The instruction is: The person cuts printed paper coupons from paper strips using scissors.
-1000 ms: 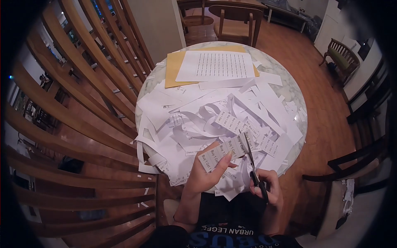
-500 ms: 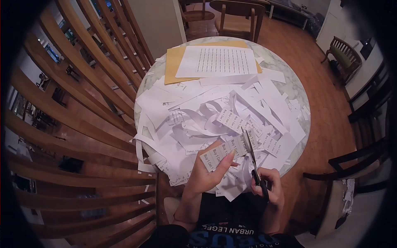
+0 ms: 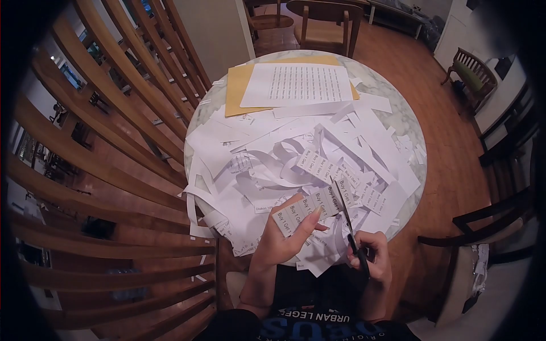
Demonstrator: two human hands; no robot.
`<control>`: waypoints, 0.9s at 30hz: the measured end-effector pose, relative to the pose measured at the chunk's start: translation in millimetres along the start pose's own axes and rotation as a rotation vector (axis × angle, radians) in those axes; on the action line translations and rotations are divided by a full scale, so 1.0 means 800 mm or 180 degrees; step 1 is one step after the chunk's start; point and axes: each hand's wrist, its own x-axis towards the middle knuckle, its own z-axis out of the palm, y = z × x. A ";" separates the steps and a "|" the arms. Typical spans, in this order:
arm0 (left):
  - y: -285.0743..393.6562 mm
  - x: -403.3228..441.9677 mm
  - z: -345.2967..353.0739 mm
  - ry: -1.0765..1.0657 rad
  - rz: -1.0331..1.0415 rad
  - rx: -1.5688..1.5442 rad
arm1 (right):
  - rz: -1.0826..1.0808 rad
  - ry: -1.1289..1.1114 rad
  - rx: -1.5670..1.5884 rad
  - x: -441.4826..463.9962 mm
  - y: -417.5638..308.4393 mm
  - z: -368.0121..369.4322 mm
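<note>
My left hand (image 3: 289, 241) pinches a printed paper strip (image 3: 300, 213) reading "Buy 1 Get 1" in several rows, with the thumb on top. Black-handled scissors (image 3: 348, 219) are gripped in my right hand (image 3: 371, 258), their blades pointing up and away at the strip's right end. One label at that end tilts to the right beside the blades. Beneath both hands lies a heap of white paper scraps and curled strips (image 3: 273, 176), among them more cut labels (image 3: 318, 165).
The round marble table (image 3: 406, 119) carries a yellow envelope (image 3: 238, 85) with a printed sheet (image 3: 310, 85) on it. Wooden slats (image 3: 114, 153) rise at the left. A wooden chair (image 3: 324, 28) stands beyond the table, a dark chair (image 3: 472, 233) at the right.
The scissor blades have moved slightly against the strip, and the label at its right end now leans away from the rest. Both hands stay in nearly the same place.
</note>
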 end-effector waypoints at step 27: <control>-0.004 0.003 0.000 0.0159 0.0067 -0.0248 | 0.0101 0.0427 -0.0313 0.000 -0.002 0.007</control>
